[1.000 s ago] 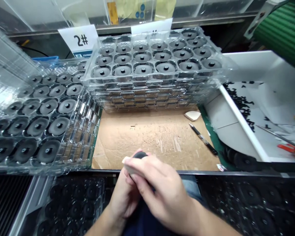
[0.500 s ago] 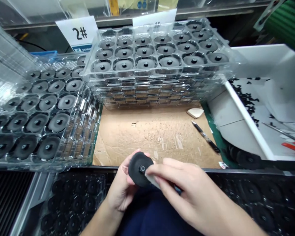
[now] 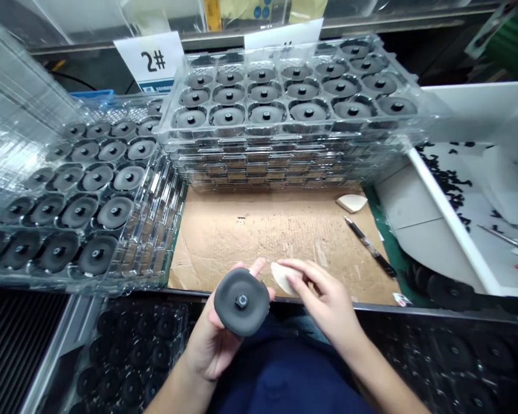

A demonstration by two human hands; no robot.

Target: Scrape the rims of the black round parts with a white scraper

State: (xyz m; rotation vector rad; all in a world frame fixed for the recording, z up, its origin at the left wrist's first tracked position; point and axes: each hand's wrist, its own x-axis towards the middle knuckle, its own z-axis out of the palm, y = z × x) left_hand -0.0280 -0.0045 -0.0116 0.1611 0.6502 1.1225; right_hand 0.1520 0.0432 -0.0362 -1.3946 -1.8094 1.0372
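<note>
A round black part with a raised centre post [image 3: 242, 302] rests in my left hand [image 3: 213, 345], whose fingers curl round it from below with the post side up. To its right my right hand [image 3: 328, 299] pinches a cream wedge-shaped pad [image 3: 285, 278] between thumb and fingers. The pad is apart from the black part. Both hands are over the front edge of the cardboard sheet [image 3: 224, 236]. A second cream wedge pad [image 3: 352, 202] lies at the cardboard's far right corner, with a black pen [image 3: 371, 247] nearer to me.
Stacked clear trays [image 3: 259, 149] full of black parts stand at the back; another stack [image 3: 151, 213] stands on the left. At right is a white bin [image 3: 444, 213] with small black pieces. More filled trays [image 3: 129, 351] sit low in front.
My right hand has drawn the wedge pad away from the black part, to the right. My left hand has turned the part to face up more. The view has shifted slightly.
</note>
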